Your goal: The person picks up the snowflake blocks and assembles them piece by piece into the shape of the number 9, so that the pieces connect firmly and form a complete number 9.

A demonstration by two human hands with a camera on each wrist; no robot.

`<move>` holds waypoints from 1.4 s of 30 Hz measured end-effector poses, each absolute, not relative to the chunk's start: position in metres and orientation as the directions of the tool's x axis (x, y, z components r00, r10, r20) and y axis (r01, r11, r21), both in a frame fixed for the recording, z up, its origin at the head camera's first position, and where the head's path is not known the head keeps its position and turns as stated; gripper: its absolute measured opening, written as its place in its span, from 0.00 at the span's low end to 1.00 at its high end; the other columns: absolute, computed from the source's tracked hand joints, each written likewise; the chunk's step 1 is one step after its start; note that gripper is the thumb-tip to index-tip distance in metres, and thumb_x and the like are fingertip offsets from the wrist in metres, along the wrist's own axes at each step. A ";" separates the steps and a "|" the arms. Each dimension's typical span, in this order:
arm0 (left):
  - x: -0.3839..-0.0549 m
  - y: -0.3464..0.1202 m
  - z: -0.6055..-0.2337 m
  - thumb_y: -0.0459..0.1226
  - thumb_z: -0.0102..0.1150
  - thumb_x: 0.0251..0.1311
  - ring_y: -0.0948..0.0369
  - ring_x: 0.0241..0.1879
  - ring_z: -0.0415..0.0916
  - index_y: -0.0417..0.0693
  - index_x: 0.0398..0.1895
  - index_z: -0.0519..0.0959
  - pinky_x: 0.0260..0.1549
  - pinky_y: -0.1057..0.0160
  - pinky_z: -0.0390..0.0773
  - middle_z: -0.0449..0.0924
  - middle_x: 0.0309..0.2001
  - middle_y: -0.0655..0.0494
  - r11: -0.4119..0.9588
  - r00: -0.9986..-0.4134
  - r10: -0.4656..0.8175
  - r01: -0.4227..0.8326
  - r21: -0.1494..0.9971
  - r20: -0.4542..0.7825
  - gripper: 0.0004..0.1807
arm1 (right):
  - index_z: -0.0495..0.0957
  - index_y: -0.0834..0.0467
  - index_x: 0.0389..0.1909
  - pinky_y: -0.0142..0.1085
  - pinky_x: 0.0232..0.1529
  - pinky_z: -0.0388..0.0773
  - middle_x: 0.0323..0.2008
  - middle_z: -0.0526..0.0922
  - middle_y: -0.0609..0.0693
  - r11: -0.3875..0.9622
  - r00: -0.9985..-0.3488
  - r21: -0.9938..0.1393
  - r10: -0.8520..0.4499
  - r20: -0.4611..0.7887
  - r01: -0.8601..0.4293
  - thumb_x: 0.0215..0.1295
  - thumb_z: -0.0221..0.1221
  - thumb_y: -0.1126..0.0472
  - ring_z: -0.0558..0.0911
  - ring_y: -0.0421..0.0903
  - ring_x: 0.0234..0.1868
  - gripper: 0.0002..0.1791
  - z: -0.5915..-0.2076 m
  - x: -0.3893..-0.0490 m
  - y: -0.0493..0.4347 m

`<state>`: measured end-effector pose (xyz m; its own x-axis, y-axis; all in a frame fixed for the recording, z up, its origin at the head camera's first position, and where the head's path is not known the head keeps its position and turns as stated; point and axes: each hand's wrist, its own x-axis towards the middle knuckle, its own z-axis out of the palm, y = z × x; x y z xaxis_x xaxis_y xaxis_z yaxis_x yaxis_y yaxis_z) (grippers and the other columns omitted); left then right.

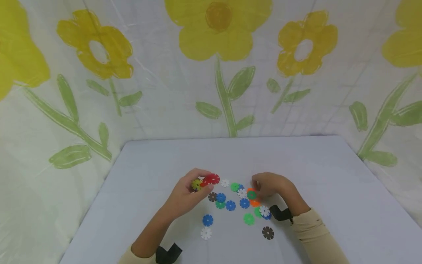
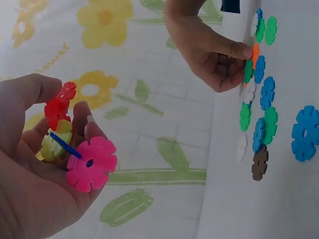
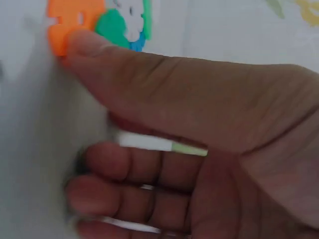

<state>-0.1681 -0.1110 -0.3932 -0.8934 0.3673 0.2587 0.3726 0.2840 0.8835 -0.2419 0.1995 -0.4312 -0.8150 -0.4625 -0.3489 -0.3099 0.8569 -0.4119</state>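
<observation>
Above the bench (image 1: 165,157), the left hand (image 1: 182,195) has fingers and thumb curled round a cluster of red (image 1: 215,179), yellow (image 1: 196,184), blue (image 2: 65,145) and pink (image 2: 102,172) discs. The right hand (image 1: 271,183) is low over the bench, its fingers curled and thumb tip against an orange disc (image 3: 75,17); whether it pinches that disc cannot be told. Loose discs (image 1: 230,205) lie between the hands, with a brown disc (image 1: 268,238) and a white disc (image 1: 206,238) nearer the person.
</observation>
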 end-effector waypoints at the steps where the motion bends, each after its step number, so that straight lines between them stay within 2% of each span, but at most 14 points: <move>1: -0.168 -0.111 -0.393 0.37 0.65 0.64 0.51 0.55 0.74 0.52 0.57 0.78 0.40 0.62 0.83 0.78 0.54 0.56 0.286 -0.893 0.369 0.373 0.883 0.258 0.18 | 0.75 0.53 0.35 0.41 0.32 0.72 0.30 0.75 0.46 0.835 -0.805 -0.438 -0.493 -0.329 -0.332 0.51 0.74 0.65 0.73 0.46 0.31 0.17 -0.434 -0.243 0.197; 7: -0.169 -0.113 -0.392 0.37 0.66 0.63 0.53 0.52 0.75 0.52 0.56 0.78 0.40 0.62 0.83 0.78 0.53 0.57 0.300 -0.890 0.368 0.389 0.871 0.270 0.18 | 0.76 0.50 0.45 0.43 0.35 0.74 0.32 0.76 0.47 0.759 -0.773 -0.529 -0.574 -0.271 -0.379 0.53 0.73 0.66 0.73 0.47 0.34 0.21 -0.439 -0.246 0.184; 13: -0.169 -0.113 -0.392 0.37 0.66 0.63 0.53 0.52 0.75 0.51 0.56 0.78 0.40 0.62 0.83 0.79 0.53 0.57 0.295 -0.887 0.367 0.395 0.870 0.279 0.18 | 0.76 0.54 0.38 0.40 0.36 0.73 0.31 0.74 0.46 0.756 -0.772 -0.502 -0.588 -0.242 -0.419 0.52 0.73 0.66 0.72 0.45 0.34 0.16 -0.439 -0.248 0.183; 20: -0.168 -0.114 -0.392 0.37 0.66 0.64 0.52 0.51 0.75 0.51 0.56 0.78 0.40 0.62 0.83 0.78 0.52 0.56 0.296 -0.888 0.369 0.391 0.871 0.274 0.18 | 0.74 0.56 0.31 0.40 0.33 0.71 0.28 0.72 0.48 0.827 -0.821 -0.435 -0.498 -0.277 -0.355 0.51 0.75 0.63 0.71 0.46 0.31 0.17 -0.441 -0.248 0.182; 28: -0.167 -0.114 -0.393 0.38 0.66 0.63 0.53 0.52 0.75 0.52 0.55 0.79 0.41 0.62 0.83 0.79 0.52 0.57 0.309 -0.895 0.358 0.384 0.870 0.268 0.17 | 0.75 0.54 0.37 0.42 0.35 0.75 0.30 0.77 0.47 0.818 -0.826 -0.457 -0.500 -0.260 -0.351 0.59 0.68 0.69 0.73 0.46 0.32 0.12 -0.437 -0.241 0.173; 36: -0.169 -0.114 -0.394 0.39 0.62 0.67 0.58 0.40 0.78 0.52 0.45 0.82 0.35 0.63 0.82 0.81 0.41 0.60 0.293 -0.897 0.315 0.403 0.867 0.310 0.06 | 0.78 0.56 0.41 0.40 0.31 0.75 0.33 0.77 0.49 0.816 -0.862 -0.490 -0.456 -0.221 -0.306 0.59 0.64 0.72 0.74 0.47 0.33 0.12 -0.431 -0.245 0.185; 40: -0.170 -0.115 -0.395 0.38 0.62 0.67 0.59 0.40 0.80 0.51 0.42 0.83 0.39 0.62 0.82 0.81 0.40 0.61 0.278 -0.878 0.306 0.452 0.848 0.368 0.04 | 0.79 0.59 0.43 0.38 0.29 0.75 0.32 0.77 0.51 0.777 -0.862 -0.538 -0.479 -0.166 -0.328 0.58 0.60 0.76 0.74 0.47 0.31 0.14 -0.427 -0.250 0.194; 42: -0.171 -0.115 -0.396 0.38 0.63 0.67 0.60 0.42 0.79 0.52 0.41 0.84 0.42 0.61 0.82 0.81 0.41 0.63 0.285 -0.875 0.296 0.463 0.839 0.382 0.04 | 0.80 0.60 0.43 0.38 0.32 0.76 0.33 0.78 0.51 0.745 -0.849 -0.564 -0.511 -0.136 -0.358 0.57 0.57 0.78 0.75 0.47 0.33 0.16 -0.424 -0.251 0.197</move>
